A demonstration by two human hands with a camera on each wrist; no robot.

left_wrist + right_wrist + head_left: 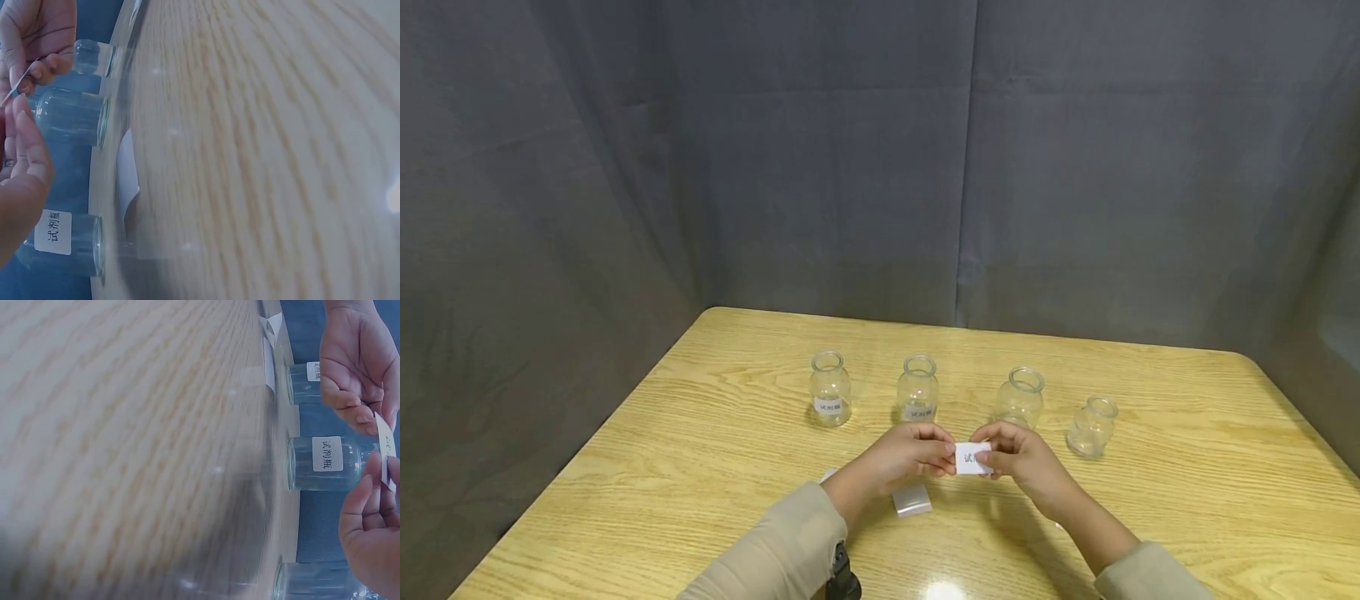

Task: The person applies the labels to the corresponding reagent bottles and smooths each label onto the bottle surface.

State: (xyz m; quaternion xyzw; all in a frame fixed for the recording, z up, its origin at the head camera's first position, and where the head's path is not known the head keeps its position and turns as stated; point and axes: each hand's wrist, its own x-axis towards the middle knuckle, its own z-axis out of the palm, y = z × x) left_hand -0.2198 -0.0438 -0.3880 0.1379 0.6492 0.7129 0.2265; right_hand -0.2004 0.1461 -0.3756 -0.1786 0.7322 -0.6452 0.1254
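Note:
Between both hands is a small white label [967, 458] with printed black characters, raised above the table. My left hand [913, 454] pinches its left edge between thumb and fingers. On its right part, the thumb of my right hand [1026, 462] lies over some of the print, with fingers behind. In the right wrist view the label [385, 450] appears nearly edge-on. Just beyond the hands stand a labelled glass jar [918, 392] and an unlabelled-looking glass jar [1021, 406], its lower part hidden by the right hand.
Another labelled jar [831, 387] stands at the left, and a smaller clear jar [1091, 429] at the right. White paper [913, 500] lies on the wooden table [700, 467] below the left hand. A grey curtain [850, 167] hangs behind the table.

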